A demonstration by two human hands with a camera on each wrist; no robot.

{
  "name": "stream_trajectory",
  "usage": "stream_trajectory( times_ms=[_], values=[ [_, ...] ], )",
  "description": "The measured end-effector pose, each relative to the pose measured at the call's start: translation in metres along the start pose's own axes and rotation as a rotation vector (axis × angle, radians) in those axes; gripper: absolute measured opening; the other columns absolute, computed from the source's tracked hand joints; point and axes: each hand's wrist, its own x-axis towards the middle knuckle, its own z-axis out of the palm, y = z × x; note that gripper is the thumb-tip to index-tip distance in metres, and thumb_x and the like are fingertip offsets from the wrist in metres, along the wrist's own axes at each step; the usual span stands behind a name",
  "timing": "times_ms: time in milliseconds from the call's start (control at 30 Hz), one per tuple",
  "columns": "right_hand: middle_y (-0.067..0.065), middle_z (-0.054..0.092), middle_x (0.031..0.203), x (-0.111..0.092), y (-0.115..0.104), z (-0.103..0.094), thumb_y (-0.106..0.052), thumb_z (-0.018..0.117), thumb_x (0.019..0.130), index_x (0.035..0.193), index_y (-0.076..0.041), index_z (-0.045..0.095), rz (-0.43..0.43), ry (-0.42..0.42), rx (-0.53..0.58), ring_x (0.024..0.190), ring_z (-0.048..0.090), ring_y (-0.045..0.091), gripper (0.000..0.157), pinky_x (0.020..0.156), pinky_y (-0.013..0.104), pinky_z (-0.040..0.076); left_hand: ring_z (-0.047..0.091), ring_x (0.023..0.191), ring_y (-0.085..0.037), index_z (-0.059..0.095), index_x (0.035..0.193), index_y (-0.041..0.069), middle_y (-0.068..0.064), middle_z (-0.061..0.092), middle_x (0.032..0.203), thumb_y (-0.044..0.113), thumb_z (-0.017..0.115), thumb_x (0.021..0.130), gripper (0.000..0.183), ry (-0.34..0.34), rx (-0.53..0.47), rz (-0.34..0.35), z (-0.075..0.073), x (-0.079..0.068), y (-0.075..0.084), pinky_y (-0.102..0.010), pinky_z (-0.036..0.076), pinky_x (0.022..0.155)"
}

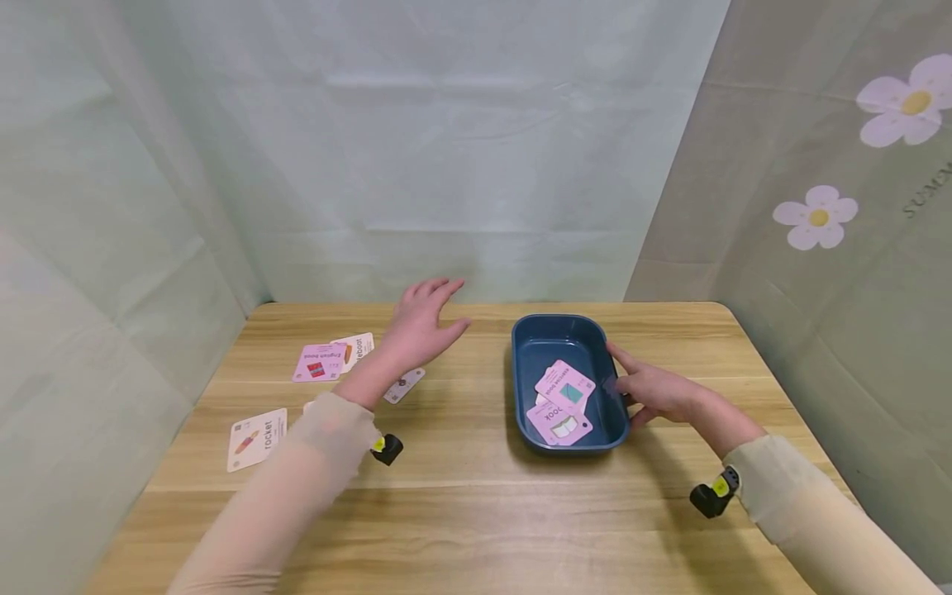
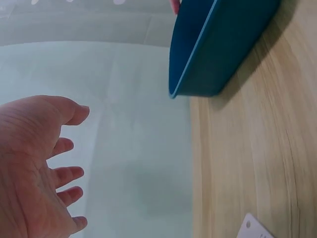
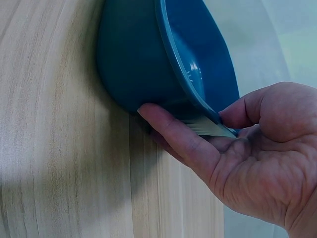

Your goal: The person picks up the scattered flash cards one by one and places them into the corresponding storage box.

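Note:
My left hand (image 1: 422,327) hovers over the table left of the blue box, fingers spread and nothing in them; the left wrist view shows its thumb and fingers (image 2: 69,176) apart. With the right hand (image 1: 658,390) I grip the right wall of the deep blue plastic box (image 1: 524,372), thumb at the rim and fingers along the outside. Several picture cards lie overlapped inside it, including a pink one (image 1: 565,386) on top and a pink book card (image 1: 558,425) partly beneath.
On the table's left side lie a pink English book card (image 1: 320,362), a white card (image 1: 359,350) partly under it, and a rocket card (image 1: 257,440). Another card (image 1: 404,385) lies beside the left wrist, partly covered. Hanging cloth (image 1: 483,165) encloses the wooden table (image 1: 476,529).

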Motion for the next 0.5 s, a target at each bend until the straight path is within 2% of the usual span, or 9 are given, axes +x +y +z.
stream_trajectory(
  times_ms=[500],
  values=[
    [0.033,0.004,0.163,0.000,-0.002,0.001,-0.005,0.039,0.104,0.163,-0.028,-0.012,0.002,-0.002,0.002,0.126,0.052,0.046,0.082,0.079,0.047,0.060,0.023,0.148,-0.046,0.036,0.159,0.012,-0.020,0.031,0.162,0.038,0.064,0.100,0.070,0.006,0.020,-0.029,-0.018,-0.008,-0.027,-0.063,0.017,0.117]
  ],
)
